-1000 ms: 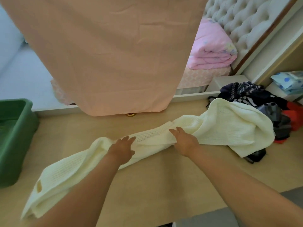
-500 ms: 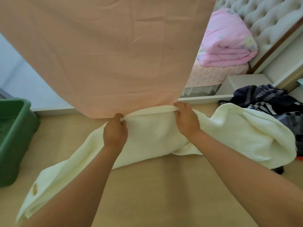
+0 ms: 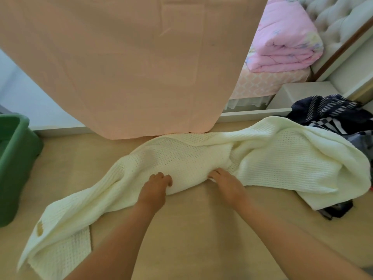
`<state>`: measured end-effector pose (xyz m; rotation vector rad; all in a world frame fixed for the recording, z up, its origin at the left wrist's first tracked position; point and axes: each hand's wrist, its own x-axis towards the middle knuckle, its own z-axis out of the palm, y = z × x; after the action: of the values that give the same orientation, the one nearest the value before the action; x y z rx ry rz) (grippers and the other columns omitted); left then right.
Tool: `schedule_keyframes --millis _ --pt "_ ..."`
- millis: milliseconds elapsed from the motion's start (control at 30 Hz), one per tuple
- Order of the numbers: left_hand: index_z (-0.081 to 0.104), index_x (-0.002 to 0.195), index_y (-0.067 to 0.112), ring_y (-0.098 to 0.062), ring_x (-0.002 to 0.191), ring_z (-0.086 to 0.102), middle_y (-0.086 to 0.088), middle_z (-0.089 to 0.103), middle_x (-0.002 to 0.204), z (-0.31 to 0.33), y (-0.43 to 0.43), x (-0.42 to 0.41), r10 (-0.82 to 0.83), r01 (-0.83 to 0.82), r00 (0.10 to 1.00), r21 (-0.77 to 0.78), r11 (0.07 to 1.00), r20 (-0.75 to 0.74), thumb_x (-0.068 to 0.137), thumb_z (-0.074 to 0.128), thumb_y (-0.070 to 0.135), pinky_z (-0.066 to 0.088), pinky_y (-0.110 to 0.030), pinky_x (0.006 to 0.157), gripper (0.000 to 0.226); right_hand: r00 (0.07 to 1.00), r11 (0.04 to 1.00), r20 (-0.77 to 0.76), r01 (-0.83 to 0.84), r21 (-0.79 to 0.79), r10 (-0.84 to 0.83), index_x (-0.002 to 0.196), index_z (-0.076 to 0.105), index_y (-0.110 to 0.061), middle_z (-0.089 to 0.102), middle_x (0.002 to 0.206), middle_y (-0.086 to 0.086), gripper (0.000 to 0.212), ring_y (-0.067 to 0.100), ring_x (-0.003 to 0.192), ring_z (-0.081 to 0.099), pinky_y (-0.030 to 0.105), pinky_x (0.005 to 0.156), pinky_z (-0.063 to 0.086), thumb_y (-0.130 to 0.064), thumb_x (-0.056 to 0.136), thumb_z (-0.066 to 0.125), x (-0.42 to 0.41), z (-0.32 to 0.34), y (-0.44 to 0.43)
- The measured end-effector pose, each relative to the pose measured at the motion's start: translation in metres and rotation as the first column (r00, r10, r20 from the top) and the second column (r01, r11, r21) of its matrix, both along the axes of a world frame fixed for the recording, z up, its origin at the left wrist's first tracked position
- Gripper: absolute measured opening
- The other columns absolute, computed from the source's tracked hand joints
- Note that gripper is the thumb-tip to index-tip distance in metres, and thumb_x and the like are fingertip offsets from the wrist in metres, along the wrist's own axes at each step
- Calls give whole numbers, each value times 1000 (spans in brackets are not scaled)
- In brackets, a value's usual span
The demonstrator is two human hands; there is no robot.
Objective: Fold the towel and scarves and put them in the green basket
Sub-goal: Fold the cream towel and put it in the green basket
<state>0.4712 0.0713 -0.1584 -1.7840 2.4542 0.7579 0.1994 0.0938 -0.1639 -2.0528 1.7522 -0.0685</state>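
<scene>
A long cream knitted scarf (image 3: 181,158) lies across the wooden table, its left end (image 3: 56,235) near the front edge and its right end heaped over a pile of dark scarves (image 3: 331,116). My left hand (image 3: 155,188) and my right hand (image 3: 228,180) both grip the near edge of the scarf at its middle, fingers curled into the fabric. The green basket (image 3: 14,164) stands at the left edge of the table, partly out of view.
A large peach cloth (image 3: 129,61) hangs behind the table's far edge. A folded pink quilt (image 3: 282,37) rests on a bed at the back right. A dark cloth (image 3: 337,209) pokes out under the scarf's right end. The light wood tabletop (image 3: 201,229) shows between my forearms.
My hands first lifted the scarf's middle toward the far edge, spreading it wider. Both hands have now come back to the near edge and grip it there.
</scene>
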Motion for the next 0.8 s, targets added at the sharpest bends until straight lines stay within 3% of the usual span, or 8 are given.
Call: schedule_keyframes --millis 133,233,333,433,567,667,733,800 --pt "62 103 22 -15 93 57 4 61 101 11 -11 10 123 -119 965 34 992 -232 79 46 -13 44 -25 81 45 997 983 -18 74 168 -72 131 57 -27 60 128 -4 48 16 112 58 29 93 49 -2 90 54 -4 17 0" --pt "62 106 17 -21 88 59 -1 60 99 31 -21 20 248 -253 918 25 967 -308 80 44 -12 48 -32 74 43 991 974 -41 132 185 -127 110 70 -36 65 113 -14 44 10 102 61 25 86 51 -7 84 50 -11 42 -2" --pt "63 111 17 -23 91 59 -6 61 103 41 -26 33 237 -243 956 -13 970 -175 82 43 -8 50 -37 79 43 988 948 -126 119 296 -85 95 76 -24 70 99 -12 31 11 91 63 25 82 51 -11 85 50 -18 63 3" --pt "59 122 21 -24 100 56 -5 58 112 42 -17 44 226 -227 974 -34 973 -29 84 44 -5 49 -37 85 48 900 852 -424 142 504 101 107 66 -12 62 103 1 25 18 92 58 32 87 46 -19 96 44 -27 76 19" --pt "64 106 19 -19 81 50 1 56 99 37 11 49 47 -64 997 -302 951 -63 71 54 -14 39 -29 60 49 808 828 -582 264 494 90 124 56 -14 59 125 3 31 24 118 54 46 112 28 -17 97 41 -22 73 41" --pt "63 94 20 -13 67 49 7 51 92 31 35 43 -145 113 978 -206 972 -148 81 56 -6 37 -24 47 30 934 944 -346 192 267 -92 112 62 -23 60 115 -1 28 20 107 57 36 100 44 -15 92 45 5 60 51" --pt "65 105 22 -15 83 55 6 54 104 20 44 43 -212 201 972 -111 973 -105 88 58 8 49 -30 63 23 980 950 -36 197 241 -195 103 66 -24 64 110 -3 24 15 102 59 31 93 49 -12 91 49 30 50 57" --pt "68 112 24 -22 106 55 0 56 117 8 46 51 -206 208 978 -114 971 34 81 67 15 49 -37 80 32 985 957 80 126 261 -152 107 68 -21 65 111 -2 23 14 103 60 28 93 48 -12 93 52 53 39 61"
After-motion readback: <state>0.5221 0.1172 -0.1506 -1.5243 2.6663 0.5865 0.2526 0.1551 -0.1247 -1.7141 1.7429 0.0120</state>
